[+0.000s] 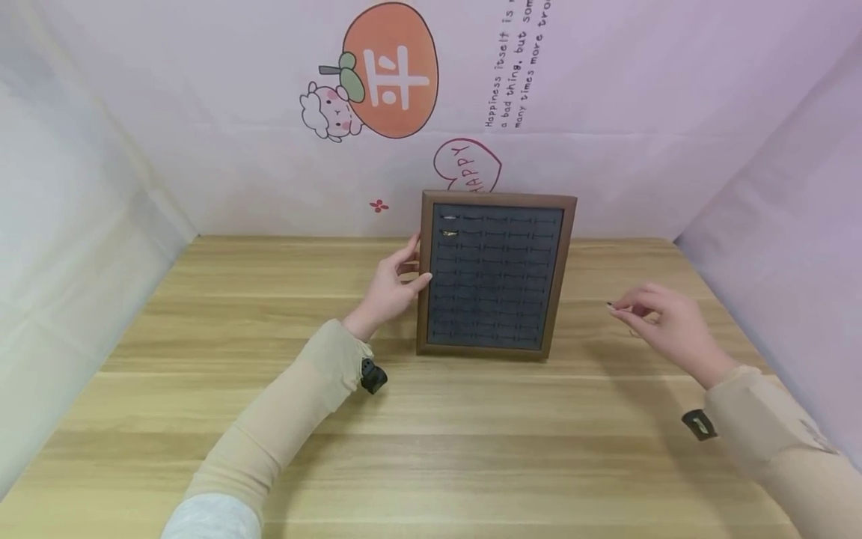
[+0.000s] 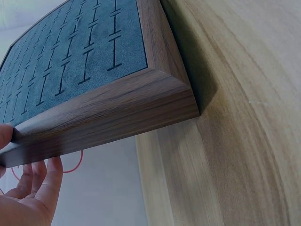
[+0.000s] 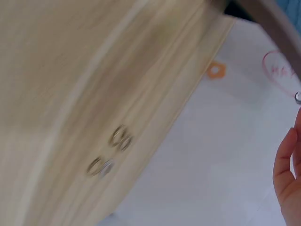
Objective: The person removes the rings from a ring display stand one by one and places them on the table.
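Note:
A ring display board [image 1: 494, 277] with a brown wooden frame and dark slotted padding stands leaning back on the table. My left hand [image 1: 393, 288] grips its left edge, thumb on the front and fingers behind; the left wrist view shows this hand [image 2: 35, 193] at the frame's side. A silver-coloured ring [image 1: 449, 217] sits in the top-left slot and a gold-coloured ring [image 1: 449, 233] in the slot below. To the board's right, my right hand [image 1: 663, 322] is raised above the table, pinching a small ring [image 3: 298, 97] at its fingertips.
Several loose rings [image 3: 108, 150] lie on the wooden table [image 1: 431, 449] in the right wrist view. Behind the board rises a white printed cloth [image 1: 269, 172], with more pale cloth at both sides.

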`<state>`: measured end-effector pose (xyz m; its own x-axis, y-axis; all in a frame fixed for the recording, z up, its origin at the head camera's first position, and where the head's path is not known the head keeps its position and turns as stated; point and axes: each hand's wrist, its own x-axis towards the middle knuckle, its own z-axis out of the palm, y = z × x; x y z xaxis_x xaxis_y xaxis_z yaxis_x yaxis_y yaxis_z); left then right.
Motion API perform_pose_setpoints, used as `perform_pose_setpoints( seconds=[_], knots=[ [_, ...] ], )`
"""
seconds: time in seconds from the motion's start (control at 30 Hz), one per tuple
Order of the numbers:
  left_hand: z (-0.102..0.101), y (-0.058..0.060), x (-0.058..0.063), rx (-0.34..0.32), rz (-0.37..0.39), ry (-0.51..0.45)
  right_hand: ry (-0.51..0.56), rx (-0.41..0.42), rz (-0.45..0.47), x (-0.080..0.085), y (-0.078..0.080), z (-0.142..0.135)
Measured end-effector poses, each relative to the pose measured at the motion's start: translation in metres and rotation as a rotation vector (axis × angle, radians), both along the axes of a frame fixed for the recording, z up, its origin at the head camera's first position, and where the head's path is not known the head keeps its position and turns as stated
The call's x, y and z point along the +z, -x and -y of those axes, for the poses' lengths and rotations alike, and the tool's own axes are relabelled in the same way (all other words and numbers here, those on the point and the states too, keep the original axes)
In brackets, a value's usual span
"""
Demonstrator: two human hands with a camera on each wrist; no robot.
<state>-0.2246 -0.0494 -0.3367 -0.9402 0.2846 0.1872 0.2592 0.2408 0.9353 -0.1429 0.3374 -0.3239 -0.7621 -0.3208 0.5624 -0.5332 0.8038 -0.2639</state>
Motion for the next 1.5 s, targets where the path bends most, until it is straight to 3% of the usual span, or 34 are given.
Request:
perform_pose_setpoints(
  seconds=[0.3,0.43,0.67,0.93,1.23,1.5],
  knots=[
    [-0.001,0.000,-0.001,0.014,-0.006,0.007,-0.115,-0.048,0.117,-0.014,-0.002,-0.036],
    [-0.001,-0.001,0.001,0.015,-0.018,0.016,-0.122,-0.056,0.189,-0.024,0.001,-0.051],
    [-0.001,-0.002,0.001,0.012,-0.017,0.019,-0.124,-0.037,0.227,-0.043,0.007,-0.074],
    [-0.001,0.000,0.001,0.011,-0.017,0.020,-0.204,-0.085,0.405,-0.044,0.009,-0.074],
    [-0.001,-0.001,0.003,0.016,-0.009,0.015,-0.239,-0.092,0.495,-0.046,0.012,-0.072],
    [-0.001,-0.002,0.003,0.013,-0.004,0.022,-0.262,-0.094,0.499,-0.049,0.012,-0.072]
  ],
)
